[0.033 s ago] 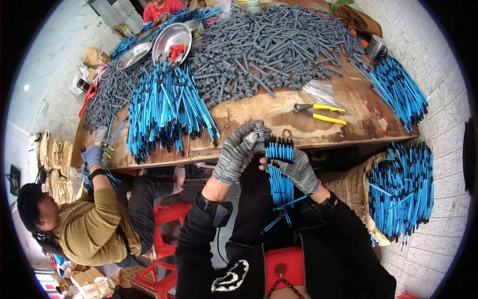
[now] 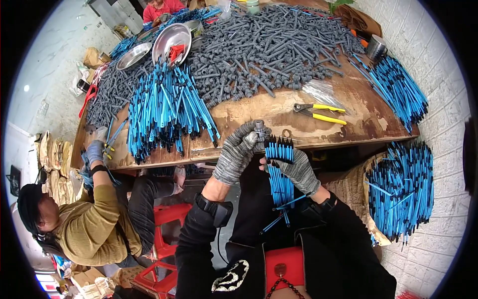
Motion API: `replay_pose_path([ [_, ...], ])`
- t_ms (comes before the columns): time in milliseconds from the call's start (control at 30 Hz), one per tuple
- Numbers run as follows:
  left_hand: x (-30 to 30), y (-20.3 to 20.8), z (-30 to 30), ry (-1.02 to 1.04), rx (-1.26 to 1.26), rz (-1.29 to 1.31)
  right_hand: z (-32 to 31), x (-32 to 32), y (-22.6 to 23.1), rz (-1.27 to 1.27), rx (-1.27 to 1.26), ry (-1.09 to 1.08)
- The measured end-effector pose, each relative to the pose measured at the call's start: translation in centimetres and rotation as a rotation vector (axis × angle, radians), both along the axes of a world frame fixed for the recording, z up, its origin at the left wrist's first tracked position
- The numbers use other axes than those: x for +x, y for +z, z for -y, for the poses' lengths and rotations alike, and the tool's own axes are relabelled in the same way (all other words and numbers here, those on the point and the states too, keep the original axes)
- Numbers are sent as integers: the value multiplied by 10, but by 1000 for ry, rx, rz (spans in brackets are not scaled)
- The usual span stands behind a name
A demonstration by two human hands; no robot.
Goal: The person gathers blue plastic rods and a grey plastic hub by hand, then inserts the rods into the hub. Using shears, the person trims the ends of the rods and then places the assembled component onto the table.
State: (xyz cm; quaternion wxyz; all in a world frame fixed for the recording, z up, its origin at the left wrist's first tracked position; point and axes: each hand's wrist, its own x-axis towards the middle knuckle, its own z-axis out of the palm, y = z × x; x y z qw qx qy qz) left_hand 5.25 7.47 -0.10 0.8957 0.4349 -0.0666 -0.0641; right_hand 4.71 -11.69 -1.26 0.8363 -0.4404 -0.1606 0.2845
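Observation:
In striped grey knit gloves, my two hands meet just off the table's near edge. My left hand [image 2: 235, 155] is closed on a grey plastic fitting [image 2: 259, 128] with a rounded head. Closed around a bundle of thin blue sticks with black ends [image 2: 281, 184], my right hand [image 2: 301, 173] holds it upright beside the fitting. The black tips stand at the top, and a few loose sticks stick out below. A thin pale strand [image 2: 288, 138] runs across near the tips; I cannot tell where it ends.
Grey fittings [image 2: 269, 50] heap across the wooden table [image 2: 239, 117]. Yellow-handled pliers [image 2: 321, 112] lie nearer, beside thin clear strips [image 2: 326, 93]. Blue sticks pile left [image 2: 167, 107], right [image 2: 398, 92] and in a sack [image 2: 401, 192]. A co-worker [image 2: 94, 224] sits at left near red stools [image 2: 167, 234].
The co-worker's gloved hand at the left has shifted slightly. My own hands and what they hold look the same.

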Motion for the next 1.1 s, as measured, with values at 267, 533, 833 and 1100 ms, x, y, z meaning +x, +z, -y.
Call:
replay_pose_path([
  [267,-1,5,4,103,161,-34,4,6,2,-7,-52,9],
  [533,2,-2,3,169,128,-30,3,9,-10,61,-65,-31],
  [833,-19,31,16,219,364,-1,0,13,-24,141,-69,-87],
  [1100,-18,27,21,378,490,-32,-6,10,-27,161,-249,-138],
])
